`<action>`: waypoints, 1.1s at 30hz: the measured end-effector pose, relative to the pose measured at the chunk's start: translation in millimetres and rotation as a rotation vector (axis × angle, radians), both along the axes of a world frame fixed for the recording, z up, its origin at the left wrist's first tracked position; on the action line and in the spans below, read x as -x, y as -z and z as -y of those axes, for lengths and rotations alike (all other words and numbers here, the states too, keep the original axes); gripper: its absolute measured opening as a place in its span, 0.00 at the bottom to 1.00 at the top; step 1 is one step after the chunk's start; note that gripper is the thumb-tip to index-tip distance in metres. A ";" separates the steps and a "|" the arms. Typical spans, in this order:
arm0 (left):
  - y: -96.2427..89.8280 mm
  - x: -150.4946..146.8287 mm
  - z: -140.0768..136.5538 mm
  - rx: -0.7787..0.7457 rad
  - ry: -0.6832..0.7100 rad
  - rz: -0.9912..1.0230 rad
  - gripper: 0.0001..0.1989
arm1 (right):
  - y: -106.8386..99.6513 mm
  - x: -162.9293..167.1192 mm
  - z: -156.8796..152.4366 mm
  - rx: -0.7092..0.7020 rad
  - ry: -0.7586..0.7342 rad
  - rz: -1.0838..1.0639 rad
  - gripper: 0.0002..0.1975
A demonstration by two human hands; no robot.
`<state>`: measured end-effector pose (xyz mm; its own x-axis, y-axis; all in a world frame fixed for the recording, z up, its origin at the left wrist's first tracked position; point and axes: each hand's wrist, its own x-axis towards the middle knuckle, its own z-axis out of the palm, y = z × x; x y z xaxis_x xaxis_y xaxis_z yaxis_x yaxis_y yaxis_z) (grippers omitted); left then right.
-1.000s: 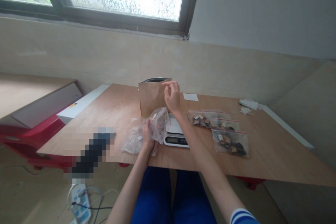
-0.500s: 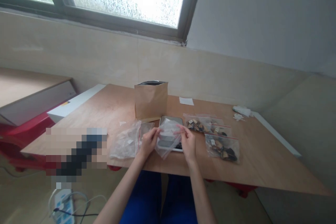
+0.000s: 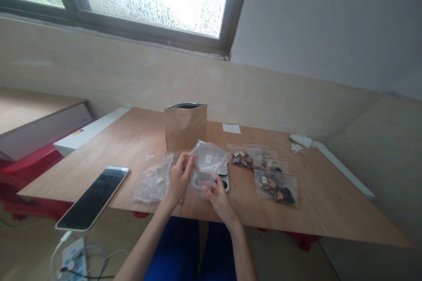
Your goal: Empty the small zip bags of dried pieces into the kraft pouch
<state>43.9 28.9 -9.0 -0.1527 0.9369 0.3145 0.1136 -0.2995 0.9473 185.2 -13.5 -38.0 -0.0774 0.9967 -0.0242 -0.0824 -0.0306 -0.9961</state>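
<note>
Between my two hands is a clear plastic bag (image 3: pixel 214 158) with a small white label, held over a kitchen scale (image 3: pixel 225 182) that it partly hides. My left hand (image 3: pixel 181 173) pinches the bag's left edge. Lower down, my right hand (image 3: pixel 216 191) has its fingers closed on the bag's bottom right part. Left of my left hand lies a crumpled clear plastic bag (image 3: pixel 151 182) with a small label. Behind the hands a brown paper pouch (image 3: pixel 185 129) stands upright with its top open. To the right lie several zip bags (image 3: pixel 277 186) of dark and tan pieces.
A phone (image 3: pixel 94 197) lies at the table's left edge, plugged into a white cable. Below it is a power strip (image 3: pixel 75 257). A white paper (image 3: pixel 231 128) and crumpled tissue (image 3: pixel 300 141) lie toward the back of the wooden table (image 3: pixel 329 202).
The bag has turned so that its label faces me. My right hand has moved down from the bag's upper right edge to its lower part. My left hand has risen slightly.
</note>
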 end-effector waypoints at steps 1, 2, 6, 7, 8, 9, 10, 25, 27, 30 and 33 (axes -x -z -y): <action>-1.3 0.8 3.9 0.021 -0.007 0.008 0.11 | -0.7 2.6 1.6 0.018 -0.085 -0.005 0.25; -2.1 1.8 7.8 0.033 -0.018 0.012 0.11 | -2.1 4.7 2.9 0.023 -0.139 -0.012 0.22; -1.6 11.3 20.5 0.020 -0.125 0.003 0.10 | -10.7 5.3 6.3 -0.019 -0.269 0.029 0.17; -1.3 15.4 22.5 0.018 -0.160 0.008 0.10 | -12.6 2.8 6.5 -0.023 -0.311 0.056 0.17; -1.2 20.3 24.0 0.019 -0.195 0.016 0.10 | -14.1 -1.2 6.0 -0.027 -0.341 0.088 0.16; -1.1 26.1 24.8 0.022 -0.230 0.028 0.11 | -15.3 -6.9 4.5 -0.039 -0.342 0.129 0.16; -1.1 32.8 24.9 0.031 -0.268 0.038 0.11 | -15.9 -14.3 1.8 -0.065 -0.307 0.181 0.16; 33.1 65.3 13.1 0.200 -0.533 -1.001 0.21 | 25.2 -116.1 -85.4 -0.331 0.474 1.440 0.20; 43.1 57.0 14.7 0.278 -0.433 -1.094 0.21 | 22.9 -117.6 -87.6 -0.312 0.499 1.418 0.17; 58.1 50.5 15.9 0.319 -0.354 -1.216 0.23 | 15.6 -120.8 -89.3 -0.322 0.512 1.320 0.13; 64.1 51.9 13.5 0.294 -0.334 -1.257 0.24 | 0.5 -119.0 -83.1 -0.366 0.620 1.172 0.13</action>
